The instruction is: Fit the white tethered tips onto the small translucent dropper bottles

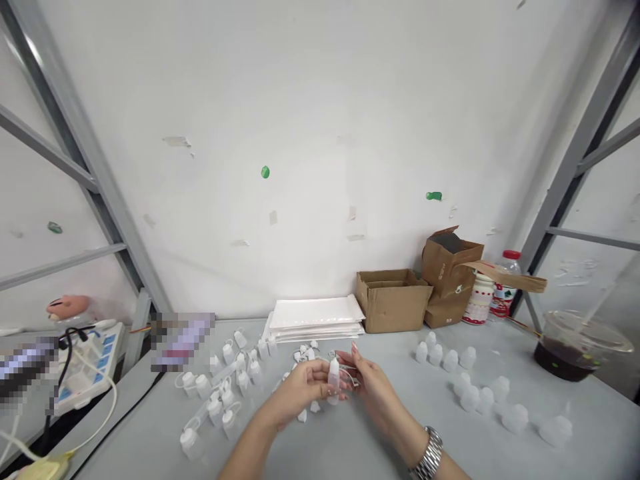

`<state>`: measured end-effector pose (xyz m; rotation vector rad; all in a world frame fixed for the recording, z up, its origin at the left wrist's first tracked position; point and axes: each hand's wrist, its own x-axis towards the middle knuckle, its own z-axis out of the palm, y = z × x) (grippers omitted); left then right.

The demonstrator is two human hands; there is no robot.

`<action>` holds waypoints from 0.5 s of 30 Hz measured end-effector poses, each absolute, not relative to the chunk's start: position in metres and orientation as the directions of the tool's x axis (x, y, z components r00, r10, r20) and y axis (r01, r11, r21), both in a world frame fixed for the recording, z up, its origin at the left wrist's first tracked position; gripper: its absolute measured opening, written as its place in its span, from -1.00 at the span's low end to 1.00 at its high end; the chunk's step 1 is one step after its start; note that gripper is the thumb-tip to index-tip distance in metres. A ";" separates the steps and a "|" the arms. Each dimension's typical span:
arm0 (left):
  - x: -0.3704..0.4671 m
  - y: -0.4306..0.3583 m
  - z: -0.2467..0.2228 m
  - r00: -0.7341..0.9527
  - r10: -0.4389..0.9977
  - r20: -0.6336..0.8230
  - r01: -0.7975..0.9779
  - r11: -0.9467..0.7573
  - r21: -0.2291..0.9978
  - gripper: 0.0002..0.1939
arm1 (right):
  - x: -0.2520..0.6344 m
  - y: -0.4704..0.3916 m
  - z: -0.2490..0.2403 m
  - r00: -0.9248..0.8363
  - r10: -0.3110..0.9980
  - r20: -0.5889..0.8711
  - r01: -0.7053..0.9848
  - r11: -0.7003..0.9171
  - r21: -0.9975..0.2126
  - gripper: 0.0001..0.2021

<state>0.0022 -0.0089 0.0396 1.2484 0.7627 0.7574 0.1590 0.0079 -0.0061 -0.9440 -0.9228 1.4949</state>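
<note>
Near the table's front middle, my left hand [306,388] is closed around a small translucent squeeze bottle [333,378] that stands upright with its nozzle up. My right hand [367,381] is at the bottle's other side, its fingers bent around the neck and a thin white cap strap [354,379]. Exactly where its fingertips press is partly hidden. Loose white caps [302,416] lie beneath and behind my left hand. To the left stand several similar bottles with strapped caps [215,408]. Several translucent bottles without visible straps [470,398] stand at the right.
White padded envelopes [317,313] are stacked by the wall beside an open cardboard box [395,307] and a brown paper bag [447,280]. A plastic bowl of dark liquid [570,353] sits far right. At left are a power strip [95,367] and cables [123,420].
</note>
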 end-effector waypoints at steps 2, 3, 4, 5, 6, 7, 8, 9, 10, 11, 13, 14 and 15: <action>0.001 -0.015 0.042 0.539 0.840 -0.057 -0.100 0.130 0.986 -0.65 | 0.156 0.003 -0.003 -0.189 0.976 -0.104 -0.421 -0.176 -0.890 -0.57; 0.001 -0.016 0.042 0.546 0.836 -0.052 -0.113 0.135 0.984 -0.65 | 0.154 0.000 -0.001 -0.238 0.964 -0.114 -0.434 -0.211 -0.876 -0.61; 0.001 -0.017 0.041 0.554 0.831 -0.055 -0.120 0.145 0.982 -0.66 | 0.153 -0.002 0.000 -0.265 0.959 -0.101 -0.439 -0.213 -0.873 -0.63; 0.001 -0.016 0.039 0.552 0.832 -0.058 -0.129 0.153 0.980 -0.65 | 0.152 -0.003 0.000 -0.281 0.956 -0.089 -0.442 -0.211 -0.872 -0.64; 0.001 -0.015 0.037 0.537 0.842 -0.059 -0.137 0.157 0.978 -0.65 | 0.151 -0.004 -0.001 -0.285 0.955 -0.085 -0.443 -0.210 -0.871 -0.64; 0.001 -0.014 0.036 0.507 0.860 -0.063 -0.144 0.157 0.977 -0.64 | 0.152 -0.005 -0.002 -0.276 0.957 -0.090 -0.442 -0.210 -0.872 -0.64; 0.000 -0.012 0.035 0.472 0.879 -0.073 -0.147 0.159 0.976 -0.64 | 0.153 -0.004 -0.003 -0.257 0.961 -0.103 -0.434 -0.210 -0.876 -0.64; -0.001 -0.011 0.034 0.440 0.894 -0.087 -0.149 0.169 0.974 -0.64 | 0.155 -0.004 -0.004 -0.229 0.966 -0.121 -0.420 -0.210 -0.883 -0.63; -0.002 -0.009 0.034 0.423 0.900 -0.106 -0.149 0.185 0.971 -0.64 | 0.157 -0.003 -0.005 -0.199 0.970 -0.142 -0.401 -0.213 -0.891 -0.61; -0.004 -0.008 0.033 0.421 0.898 -0.124 -0.150 0.204 0.967 -0.63 | 0.159 -0.002 -0.005 -0.176 0.971 -0.161 -0.382 -0.218 -0.898 -0.60; -0.006 -0.007 0.034 0.432 0.892 -0.134 -0.166 0.224 0.960 -0.59 | 0.163 0.000 -0.004 -0.170 0.970 -0.175 -0.371 -0.227 -0.900 -0.59; -0.007 -0.006 0.033 0.433 0.893 -0.125 -0.184 0.223 0.957 -0.55 | 0.163 -0.001 -0.004 -0.182 0.967 -0.176 -0.380 -0.234 -0.895 -0.59; -0.008 -0.006 0.033 0.427 0.896 -0.118 -0.198 0.220 0.955 -0.49 | 0.163 -0.002 -0.003 -0.191 0.966 -0.177 -0.390 -0.240 -0.889 -0.59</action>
